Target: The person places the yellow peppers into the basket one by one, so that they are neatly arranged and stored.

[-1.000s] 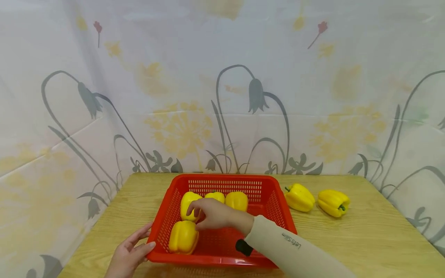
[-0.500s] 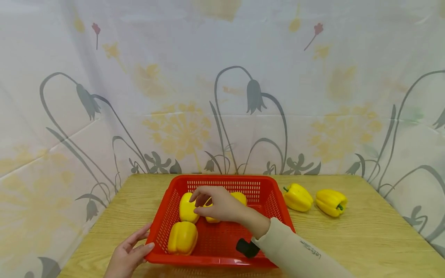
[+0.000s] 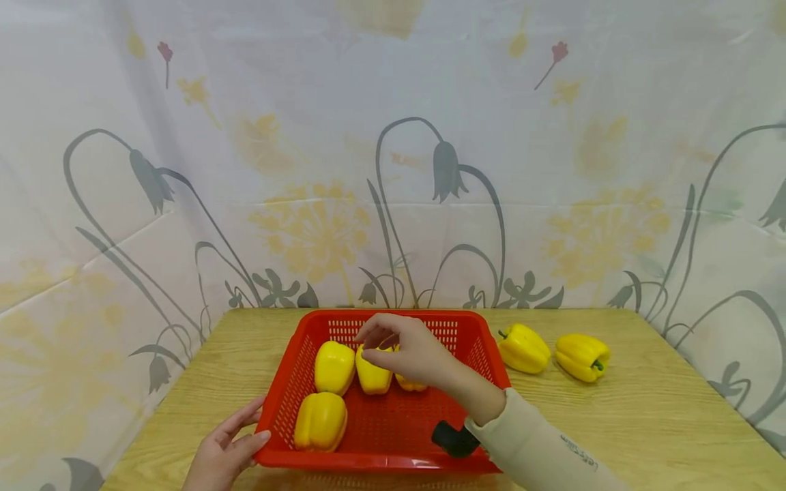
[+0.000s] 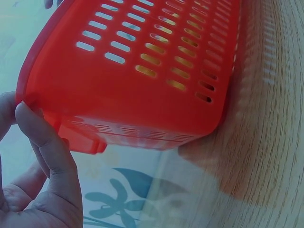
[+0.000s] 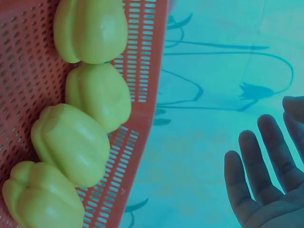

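Observation:
A red plastic basket (image 3: 381,462) with slotted walls stands on the table. Inside it, several yellow bell peppers (image 3: 334,368) lie along the left and back, one of them at the front left (image 3: 321,421). My left hand (image 3: 226,450) pinches the basket's left front rim between thumb and fingers, as the left wrist view also shows. Above the back peppers hovers my right hand (image 3: 413,349), holding nothing; its fingers are loosely bent and partly cover two peppers. In the right wrist view those relaxed fingers (image 5: 271,161) appear apart from the peppers (image 5: 70,145).
Two more yellow bell peppers (image 3: 524,348) lie on the wooden table (image 3: 645,423) right of the basket. A flower-printed curtain (image 3: 393,225) hangs behind the table and along its sides. A black device (image 3: 454,438) sits at my right wrist.
My right hand has risen from near the front left pepper and moved back and to the right over the basket. The left hand has kept its hold on the rim.

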### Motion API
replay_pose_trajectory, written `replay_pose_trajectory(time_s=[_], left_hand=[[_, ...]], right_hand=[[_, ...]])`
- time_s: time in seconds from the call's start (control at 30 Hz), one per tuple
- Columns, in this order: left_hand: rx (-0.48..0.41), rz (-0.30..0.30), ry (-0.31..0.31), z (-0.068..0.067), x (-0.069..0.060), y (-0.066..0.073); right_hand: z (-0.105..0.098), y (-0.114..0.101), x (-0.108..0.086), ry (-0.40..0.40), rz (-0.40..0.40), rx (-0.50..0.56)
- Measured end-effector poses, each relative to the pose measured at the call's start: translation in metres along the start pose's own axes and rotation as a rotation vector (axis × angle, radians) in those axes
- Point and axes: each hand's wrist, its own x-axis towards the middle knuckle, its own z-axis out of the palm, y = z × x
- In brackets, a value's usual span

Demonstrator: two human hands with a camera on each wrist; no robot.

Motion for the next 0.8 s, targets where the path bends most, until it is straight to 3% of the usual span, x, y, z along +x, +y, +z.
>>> replay_pose_trajectory(time_s=[0.27,0.6,0.8], left_hand=[[0.039,-0.005,0.011,0.000,0.000,-0.001],[0.011,0.014,0.011,0.000,0.000,-0.002],[0.042,-0.009,0.013,0.001,0.000,0.000]], right_hand=[[-0.014,-0.004,-0.012,0.066,0.007,0.016],[-0.030,0.003,-0.026,0.140,0.010,-0.025],[-0.040,0.005,-0.034,0.176,0.008,-0.036]])
